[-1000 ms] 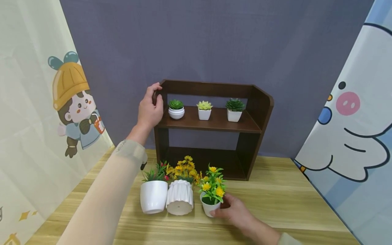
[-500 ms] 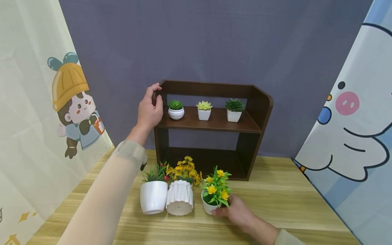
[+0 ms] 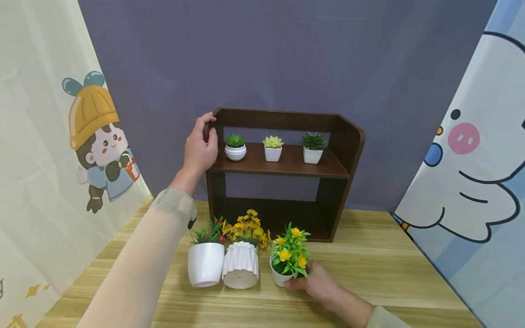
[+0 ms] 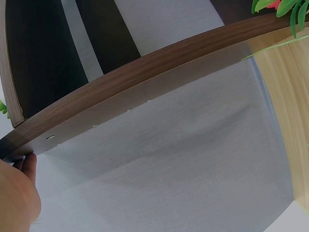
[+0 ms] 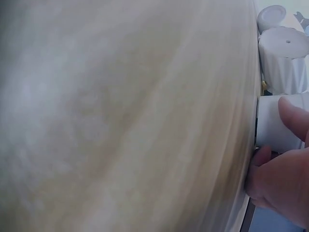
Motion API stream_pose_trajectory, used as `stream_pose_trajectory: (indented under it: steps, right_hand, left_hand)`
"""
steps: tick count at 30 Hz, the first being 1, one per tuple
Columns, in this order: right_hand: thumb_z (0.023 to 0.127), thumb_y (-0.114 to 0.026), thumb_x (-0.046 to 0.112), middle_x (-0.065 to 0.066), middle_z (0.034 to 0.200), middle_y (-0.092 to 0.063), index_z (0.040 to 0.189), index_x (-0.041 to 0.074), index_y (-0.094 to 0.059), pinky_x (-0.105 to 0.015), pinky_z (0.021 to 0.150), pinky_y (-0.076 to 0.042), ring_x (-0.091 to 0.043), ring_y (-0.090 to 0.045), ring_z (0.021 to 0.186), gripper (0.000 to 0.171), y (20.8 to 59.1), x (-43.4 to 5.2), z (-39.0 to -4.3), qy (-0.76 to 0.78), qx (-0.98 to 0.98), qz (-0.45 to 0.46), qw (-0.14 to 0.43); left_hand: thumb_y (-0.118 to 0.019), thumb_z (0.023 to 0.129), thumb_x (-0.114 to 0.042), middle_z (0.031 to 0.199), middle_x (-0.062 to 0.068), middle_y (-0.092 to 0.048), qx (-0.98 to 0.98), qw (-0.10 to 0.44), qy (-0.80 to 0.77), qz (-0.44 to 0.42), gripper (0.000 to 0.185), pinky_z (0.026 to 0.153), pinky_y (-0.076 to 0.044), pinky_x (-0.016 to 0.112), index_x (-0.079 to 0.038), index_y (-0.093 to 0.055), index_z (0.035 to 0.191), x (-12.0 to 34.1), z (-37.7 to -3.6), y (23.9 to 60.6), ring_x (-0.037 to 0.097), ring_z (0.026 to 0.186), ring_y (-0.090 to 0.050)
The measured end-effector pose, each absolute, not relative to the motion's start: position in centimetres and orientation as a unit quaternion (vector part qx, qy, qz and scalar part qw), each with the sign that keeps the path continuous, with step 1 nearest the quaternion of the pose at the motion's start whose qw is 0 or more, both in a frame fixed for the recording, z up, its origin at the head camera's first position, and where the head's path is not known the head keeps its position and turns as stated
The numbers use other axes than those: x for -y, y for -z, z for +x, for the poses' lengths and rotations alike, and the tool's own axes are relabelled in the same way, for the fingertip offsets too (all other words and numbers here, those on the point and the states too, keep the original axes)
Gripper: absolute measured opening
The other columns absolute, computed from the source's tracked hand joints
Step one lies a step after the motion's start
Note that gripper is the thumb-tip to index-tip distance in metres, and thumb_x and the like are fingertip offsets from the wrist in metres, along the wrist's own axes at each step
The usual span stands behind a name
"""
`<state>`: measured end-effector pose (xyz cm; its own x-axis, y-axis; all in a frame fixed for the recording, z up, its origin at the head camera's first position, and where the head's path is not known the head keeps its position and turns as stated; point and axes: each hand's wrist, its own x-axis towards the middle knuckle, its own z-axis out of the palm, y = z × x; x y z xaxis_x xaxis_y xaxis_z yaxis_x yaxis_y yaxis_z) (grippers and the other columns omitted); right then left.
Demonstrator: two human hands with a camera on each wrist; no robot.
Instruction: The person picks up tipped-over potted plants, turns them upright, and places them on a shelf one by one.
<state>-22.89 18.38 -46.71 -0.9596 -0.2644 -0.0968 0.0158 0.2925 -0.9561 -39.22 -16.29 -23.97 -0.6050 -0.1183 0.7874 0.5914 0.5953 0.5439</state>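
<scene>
In the head view my left hand grips the upper left side panel of a dark brown two-tier shelf. The left wrist view catches only part of that hand at the panel's edge. On the table, my right hand holds a small white pot with yellow flowers by its right side, thumb in front. From the right wrist, the thumb lies across the white pot, with other fingers partly hidden beneath. Left of it are a fluted white pot and a smooth white pot.
Three small succulents stand on the upper shelf: a round-potted one, a pale one and a dark green one. Orange-yellow flowers spread from the fluted pot, whose base faces the camera. Printed curtains flank the wooden table.
My right hand has shifted the yellow-flowered pot slightly right and turned it, so its flowers lean further right. Most of this shows by half a second ago. The left hand keeps its hold on the shelf.
</scene>
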Motion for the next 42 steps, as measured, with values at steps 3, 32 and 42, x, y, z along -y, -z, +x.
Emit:
stream_pose_trajectory:
  steps: [3,32,42]
  right_hand:
    - [0.080,-0.089,0.002,-0.017,0.141,-0.073,0.141,-0.005,-0.065,-0.071,0.122,-0.035,-0.036,-0.062,0.136,0.066,46.76,-18.47,-22.98,0.587,-0.796,-0.081,0.122]
    - [0.080,-0.092,0.006,-0.015,0.139,-0.074,0.143,-0.003,-0.064,-0.067,0.121,-0.039,-0.034,-0.064,0.133,0.070,46.70,-18.63,-23.00,0.574,-0.806,-0.074,0.124]
    - [0.081,-0.095,0.013,-0.024,0.150,-0.066,0.151,-0.006,-0.055,-0.066,0.120,-0.043,-0.040,-0.061,0.140,0.082,46.50,-18.44,-23.06,0.586,-0.803,-0.044,0.097]
  left_hand:
    - [-0.050,0.113,-0.020,0.168,-0.003,-0.055,0.788,0.419,0.425,-0.148,0.034,0.109,-0.051,0.057,-0.017,-0.059,0.146,16.30,-39.22,23.96,0.036,0.141,-0.064]
    - [-0.049,0.114,-0.022,0.169,0.000,-0.054,0.793,0.412,0.424,-0.146,0.036,0.104,-0.051,0.059,-0.017,-0.058,0.148,16.21,-38.92,23.95,0.040,0.130,-0.067]
    - [-0.048,0.114,-0.023,0.170,0.000,-0.053,0.794,0.410,0.425,-0.146,0.036,0.101,-0.051,0.058,-0.018,-0.057,0.148,16.22,-38.95,23.98,0.040,0.127,-0.067]
